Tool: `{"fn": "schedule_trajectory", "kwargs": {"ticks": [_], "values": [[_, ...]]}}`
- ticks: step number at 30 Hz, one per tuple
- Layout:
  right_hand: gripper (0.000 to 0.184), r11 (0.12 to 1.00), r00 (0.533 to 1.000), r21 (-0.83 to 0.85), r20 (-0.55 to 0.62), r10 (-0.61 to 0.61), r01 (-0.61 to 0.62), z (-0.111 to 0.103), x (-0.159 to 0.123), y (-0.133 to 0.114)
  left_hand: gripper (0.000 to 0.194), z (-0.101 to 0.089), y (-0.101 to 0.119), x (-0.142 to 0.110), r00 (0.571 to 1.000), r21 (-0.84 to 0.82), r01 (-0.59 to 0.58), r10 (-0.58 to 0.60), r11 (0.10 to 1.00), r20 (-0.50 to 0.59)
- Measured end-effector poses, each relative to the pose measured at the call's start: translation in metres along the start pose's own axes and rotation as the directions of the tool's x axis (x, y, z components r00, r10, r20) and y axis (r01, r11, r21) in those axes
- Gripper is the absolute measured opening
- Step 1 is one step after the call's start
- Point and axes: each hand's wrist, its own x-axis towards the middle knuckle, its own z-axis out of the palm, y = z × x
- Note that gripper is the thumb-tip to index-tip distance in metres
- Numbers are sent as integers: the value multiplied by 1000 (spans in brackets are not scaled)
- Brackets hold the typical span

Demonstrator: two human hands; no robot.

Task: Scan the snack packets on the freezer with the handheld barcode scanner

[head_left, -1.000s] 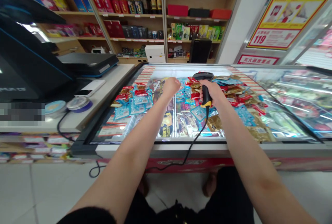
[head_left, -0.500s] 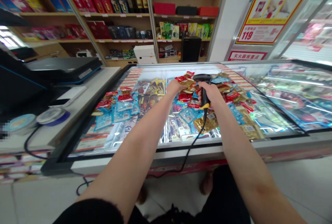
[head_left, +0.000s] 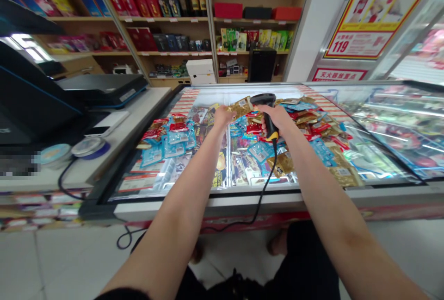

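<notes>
My left hand [head_left: 223, 117] closed on a gold snack packet [head_left: 240, 107] above the chest freezer [head_left: 208, 202], my right hand [head_left: 277, 117] wrapped around a corded barcode scanner [head_left: 268, 115], blue snack packets [head_left: 166, 141] lying inside the freezer

Landmark: dark knotted waist cord [head_left: 236, 285], fine detail blurred. Black fabric sleeve [head_left: 121, 294] with plain hem lies left of the cord; only its edge is in view. Bare left forearm [head_left: 187, 198] and left hand [head_left: 222, 117] extend above and left of the cord; bare right forearm [head_left: 333, 226] and right hand [head_left: 277, 119] extend above and right. Black fabric legwear [head_left: 312, 263] lies right of the cord; length undeterminable. Two feet [head_left: 278, 243] show beyond the cord, footwear undeterminable.
</notes>
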Motion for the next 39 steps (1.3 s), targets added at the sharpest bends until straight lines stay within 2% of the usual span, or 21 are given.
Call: {"fn": "schedule_trajectory", "kwargs": {"ticks": [3, 6, 10, 14, 26, 39], "values": [[25, 997, 998, -61, 42, -37, 40, 11, 3, 0, 47, -19, 0, -8, 997, -126, 65, -60, 990, 44], [27, 991, 991, -103, 115, -73, 86, 18, 4, 5, 33, -33, -1, -11, 994, -145, 55, -41, 988, 98], [26, 990, 982, -105, 170, -77, 96, 17, 2, 9, 22, -42, -2, -9, 997, -156, 53, -43, 986, 69], [26, 994, 984, -87, 169, -54, 69, 13, -4, 8, 25, -42, 0, -8, 997, -176, 43, -31, 983, 70], [23, 996, 987, -73, 157, -42, 54, 8, -2, 15, 16, -37, 3, -8, 997, -193, 38, -25, 980, 71], [25, 997, 990, -71, 138, -8, 18, 7, -5, 15, 19, -35, 0, -7, 996, -211, 23, -4, 977, 91]]}}
